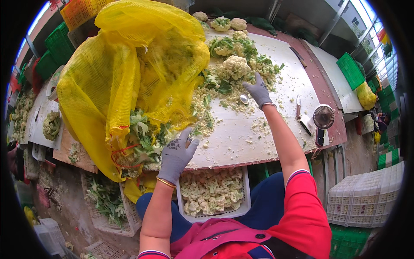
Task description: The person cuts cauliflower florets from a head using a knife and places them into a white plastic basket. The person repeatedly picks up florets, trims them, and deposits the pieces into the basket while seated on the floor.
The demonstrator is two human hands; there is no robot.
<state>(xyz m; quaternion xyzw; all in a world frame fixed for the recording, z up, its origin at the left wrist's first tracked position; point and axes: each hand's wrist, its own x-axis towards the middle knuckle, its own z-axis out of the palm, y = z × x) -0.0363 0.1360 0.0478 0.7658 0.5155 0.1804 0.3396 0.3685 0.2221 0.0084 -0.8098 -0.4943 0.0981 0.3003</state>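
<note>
My left hand (178,157), in a grey work glove, is at the table's near edge beside trimmed cauliflower leaves (142,136). A thin tool, apparently a knife (188,141), shows between its thumb and fingers; most of it is hidden. My right hand (258,90), also gloved, reaches forward with fingers apart. It is just right of a cauliflower head (236,67) lying on crumbs and leaves, with a small gap between them. Below its fingertips lies a metal spoon (244,98). A yellow mesh sack (129,71) covers the table's left part, its mouth towards the scraps.
A white crate of cauliflower florets (247,194) stands between my knees. On the white board (239,139) lie a brown-handled knife (298,106) and a small fan (323,116). A larger knife (298,57) lies farther back. A leaf-filled crate (129,223) is at lower left.
</note>
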